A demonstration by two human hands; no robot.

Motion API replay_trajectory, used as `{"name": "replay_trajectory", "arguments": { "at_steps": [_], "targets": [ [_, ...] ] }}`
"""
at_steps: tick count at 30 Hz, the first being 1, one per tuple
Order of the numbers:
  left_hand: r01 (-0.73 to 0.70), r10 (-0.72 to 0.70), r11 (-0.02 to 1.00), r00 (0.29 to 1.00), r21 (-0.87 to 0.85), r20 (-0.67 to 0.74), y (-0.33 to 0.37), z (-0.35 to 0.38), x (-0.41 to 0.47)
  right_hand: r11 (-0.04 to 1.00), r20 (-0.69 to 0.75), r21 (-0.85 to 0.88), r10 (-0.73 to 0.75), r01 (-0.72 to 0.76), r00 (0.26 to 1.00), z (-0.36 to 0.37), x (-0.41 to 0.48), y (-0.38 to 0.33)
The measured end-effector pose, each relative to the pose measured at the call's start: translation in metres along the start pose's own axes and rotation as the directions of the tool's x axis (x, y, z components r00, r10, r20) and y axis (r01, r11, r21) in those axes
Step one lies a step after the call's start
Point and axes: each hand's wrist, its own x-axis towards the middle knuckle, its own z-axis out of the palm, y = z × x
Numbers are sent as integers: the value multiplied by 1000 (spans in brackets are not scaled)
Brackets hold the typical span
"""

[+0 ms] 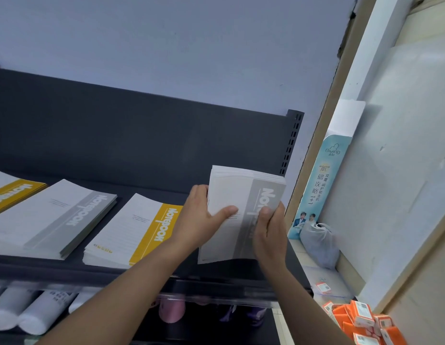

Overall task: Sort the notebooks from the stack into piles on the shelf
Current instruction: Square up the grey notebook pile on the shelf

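Note:
A thick stack of notebooks point(231, 195), topped by a white cover with a grey band, is tilted up over the right end of the dark shelf point(142, 150). My left hand point(199, 217) grips its left edge, thumb across the top cover. My right hand point(270, 230) holds the grey band lower down, thumb on top. On the shelf lie three piles: a yellow-banded pile point(132, 235) just left of my hands, a grey-banded pile point(54, 217) further left, and another yellow-banded pile point(10, 192) at the far left edge.
A slotted shelf upright point(292, 143) stands behind the stack. To the right are a blue printed display card point(321, 185), a tied plastic bag point(318, 242) and orange boxes point(360, 319). White tubes point(42, 312) and pink items point(170, 311) sit below the shelf.

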Motion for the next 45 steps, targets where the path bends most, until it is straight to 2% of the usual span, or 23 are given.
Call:
{"name": "replay_trajectory", "arguments": {
  "at_steps": [4, 7, 12, 16, 24, 30, 35, 38, 43, 45],
  "targets": [
    [-30, 35, 997, 996, 68, -77, 5, -1, 6, 995, -14, -69, -68, 67, 998, -2, 9, 4],
    [10, -2, 995, 997, 102, -81, 14, -5, 17, 995, 0, -94, -45, 45, 999, -5, 21, 2],
    [172, -193, 949, 980, 263, 53, 19, -5, 36, 991, 88, -130, 42, -30, 995, -7, 32, 5],
    [251, -317, 909, 935, 332, 160, 7, 5, 44, 960, 158, -261, 145, -100, 977, -3, 33, 19],
    [282, -442, 838, 853, 467, 279, -14, 19, 50, 862, 292, -481, 330, -160, 898, 12, 40, 38],
    [325, -498, 839, 782, 437, 375, -18, 25, 46, 795, 348, -591, 407, -139, 845, 18, 40, 46],
    [184, -447, 790, 826, 585, 343, -22, 33, 43, 751, 371, -655, 416, -84, 830, 20, 38, 49],
    [112, -417, 747, 847, 655, 331, -21, 35, 38, 723, 361, -690, 394, -42, 845, 21, 35, 45],
    [162, -439, 736, 853, 658, 281, -19, 39, 32, 716, 368, -696, 301, 46, 880, 16, 31, 38],
    [128, -392, 727, 884, 675, 254, -12, 35, 29, 714, 409, -687, 226, 136, 884, 13, 32, 36]
  ]
}}
